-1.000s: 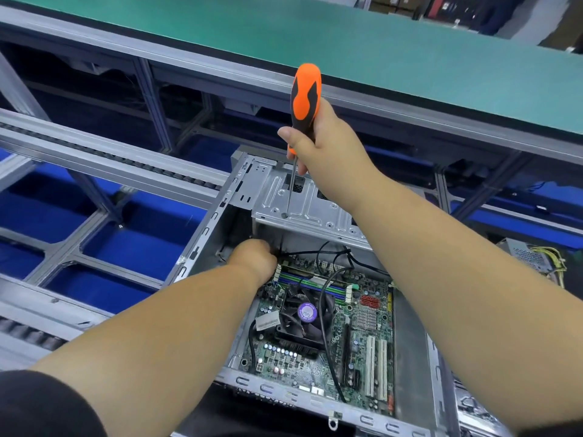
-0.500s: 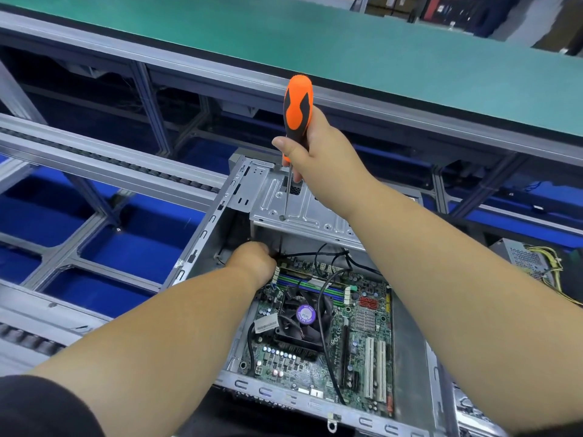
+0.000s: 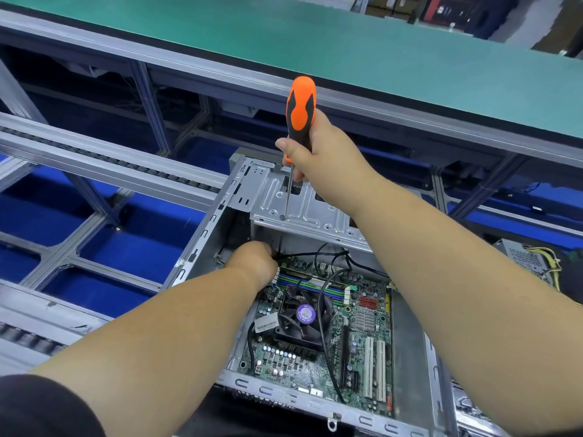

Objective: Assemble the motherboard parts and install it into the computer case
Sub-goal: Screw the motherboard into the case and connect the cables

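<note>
An open grey computer case (image 3: 202, 241) lies in front of me with the green motherboard (image 3: 362, 342) inside it. A black CPU fan (image 3: 303, 320) sits on the board. My right hand (image 3: 321, 152) grips an orange and black screwdriver (image 3: 299, 111) upright. Its tip stands in a hole of the metal drive bay plate (image 3: 312, 212) at the case's far end. My left hand (image 3: 252, 263) reaches under that plate at the board's far left corner. Its fingers are hidden there, beside black cables (image 3: 325, 301).
A green conveyor table (image 3: 315, 48) runs across the back. Aluminium rails with rollers (image 3: 94, 156) and blue bins (image 3: 41, 212) lie to the left. A power supply with yellow wires (image 3: 530, 260) sits at the right.
The screwdriver has stayed upright on the drive bay plate while the view shifted slightly. My left hand has stayed under the plate.
</note>
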